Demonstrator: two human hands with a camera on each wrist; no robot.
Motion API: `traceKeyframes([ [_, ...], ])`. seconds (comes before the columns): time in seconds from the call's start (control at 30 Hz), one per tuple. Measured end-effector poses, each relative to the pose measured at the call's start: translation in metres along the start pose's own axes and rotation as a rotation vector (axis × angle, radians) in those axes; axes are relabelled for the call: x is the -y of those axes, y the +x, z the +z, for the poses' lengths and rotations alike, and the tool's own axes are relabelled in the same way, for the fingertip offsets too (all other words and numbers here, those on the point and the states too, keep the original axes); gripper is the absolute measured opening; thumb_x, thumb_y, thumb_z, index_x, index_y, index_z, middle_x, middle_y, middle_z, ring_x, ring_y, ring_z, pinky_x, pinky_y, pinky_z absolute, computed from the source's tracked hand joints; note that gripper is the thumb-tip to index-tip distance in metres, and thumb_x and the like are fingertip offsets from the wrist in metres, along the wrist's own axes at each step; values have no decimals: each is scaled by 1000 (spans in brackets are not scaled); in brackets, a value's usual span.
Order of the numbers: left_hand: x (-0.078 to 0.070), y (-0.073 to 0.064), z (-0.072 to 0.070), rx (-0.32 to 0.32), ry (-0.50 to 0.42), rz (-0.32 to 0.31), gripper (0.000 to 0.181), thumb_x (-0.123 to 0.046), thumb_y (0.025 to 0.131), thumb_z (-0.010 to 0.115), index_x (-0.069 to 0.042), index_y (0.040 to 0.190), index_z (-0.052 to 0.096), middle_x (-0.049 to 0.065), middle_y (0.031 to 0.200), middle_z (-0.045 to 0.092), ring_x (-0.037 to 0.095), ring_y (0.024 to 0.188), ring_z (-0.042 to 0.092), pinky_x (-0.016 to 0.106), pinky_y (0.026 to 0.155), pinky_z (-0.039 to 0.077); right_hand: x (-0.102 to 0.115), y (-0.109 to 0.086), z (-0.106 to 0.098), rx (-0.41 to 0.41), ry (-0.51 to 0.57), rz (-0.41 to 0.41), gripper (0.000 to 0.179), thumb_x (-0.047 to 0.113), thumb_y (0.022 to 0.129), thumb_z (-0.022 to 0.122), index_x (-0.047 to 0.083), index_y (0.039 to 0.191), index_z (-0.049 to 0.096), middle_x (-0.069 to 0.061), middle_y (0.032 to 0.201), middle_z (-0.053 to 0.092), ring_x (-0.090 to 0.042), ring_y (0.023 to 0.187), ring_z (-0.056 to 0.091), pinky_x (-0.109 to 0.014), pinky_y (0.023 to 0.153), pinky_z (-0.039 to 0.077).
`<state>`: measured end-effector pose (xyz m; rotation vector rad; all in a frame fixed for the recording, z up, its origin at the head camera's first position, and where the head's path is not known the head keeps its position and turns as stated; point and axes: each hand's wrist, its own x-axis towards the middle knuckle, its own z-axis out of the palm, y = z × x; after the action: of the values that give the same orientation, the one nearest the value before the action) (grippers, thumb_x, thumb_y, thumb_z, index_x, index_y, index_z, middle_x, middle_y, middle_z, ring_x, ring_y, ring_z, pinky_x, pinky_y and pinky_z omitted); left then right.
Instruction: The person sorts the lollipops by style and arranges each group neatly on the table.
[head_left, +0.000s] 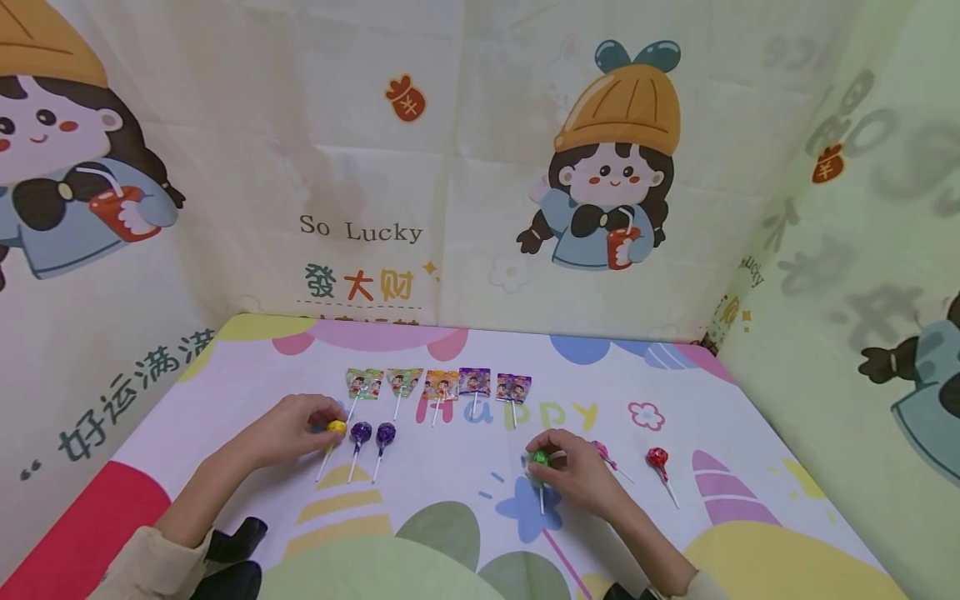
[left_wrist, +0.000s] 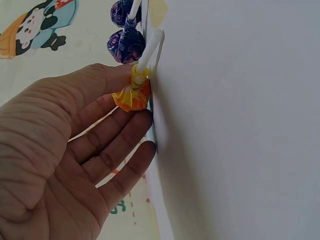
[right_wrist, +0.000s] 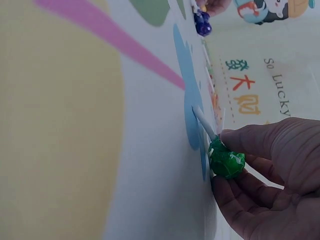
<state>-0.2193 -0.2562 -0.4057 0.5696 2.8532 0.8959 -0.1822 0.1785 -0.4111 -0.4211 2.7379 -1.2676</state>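
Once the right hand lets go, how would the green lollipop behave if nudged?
The green lollipop may roll in an arc, being round-headed on a thin stick. That straight white stick looks stiff, so flopping seems unlikely. The glossy wrapper could be slightly slippery.

A bright green lollipop (head_left: 540, 457) shows vivid colour against a white surface (head_left: 465, 467) printed with rounded shapes in olive, yellow, pink and blue. Left of the green lollipop, a yellow lollipop (head_left: 337, 427) bears orange patches, and two purple lollipops (head_left: 361, 432) are mottled with pinkish spots. Right of it come a pink lollipop (head_left: 600, 450) and a red lollipop (head_left: 657, 457). Beyond it, two green packets (head_left: 364, 383), an orange packet (head_left: 441, 386) and two purple packets (head_left: 475, 381) carry printed figures. Behind it, a cream backdrop (head_left: 480, 167) features cartoon girls (head_left: 617, 167) in orange hats and blue tops.
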Motion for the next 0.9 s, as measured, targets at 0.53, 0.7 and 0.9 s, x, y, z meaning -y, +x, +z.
traceKeyframes([
  [0.53, 3, 0, -1, -7, 7, 40, 22, -17, 86, 83, -9, 105, 73, -5, 95, 70, 14, 87, 63, 40, 84, 59, 3, 1, 1, -23, 3, -13, 15, 8, 91, 77, 8, 104, 69, -2, 103, 69, -17, 93, 63, -35, 88, 59],
  [0.7, 2, -1, -3, -8, 7, 56, 24, -18, 85, 83, -8, 105, 73, -5, 95, 70, 14, 87, 63, 41, 84, 59, 6, 3, 3, -38, 19, -27, 14, 7, 92, 75, 8, 105, 69, -1, 104, 69, -16, 94, 64, -33, 89, 59],
  [0.9, 1, -1, -2, -7, -1, 52, 24, -18, 86, 83, -8, 105, 73, -4, 96, 71, 15, 88, 64, 44, 86, 59, 9, 7, 5, -51, 29, -42, 14, 9, 92, 76, 8, 104, 70, -1, 104, 69, -16, 95, 65, -34, 89, 59],
])
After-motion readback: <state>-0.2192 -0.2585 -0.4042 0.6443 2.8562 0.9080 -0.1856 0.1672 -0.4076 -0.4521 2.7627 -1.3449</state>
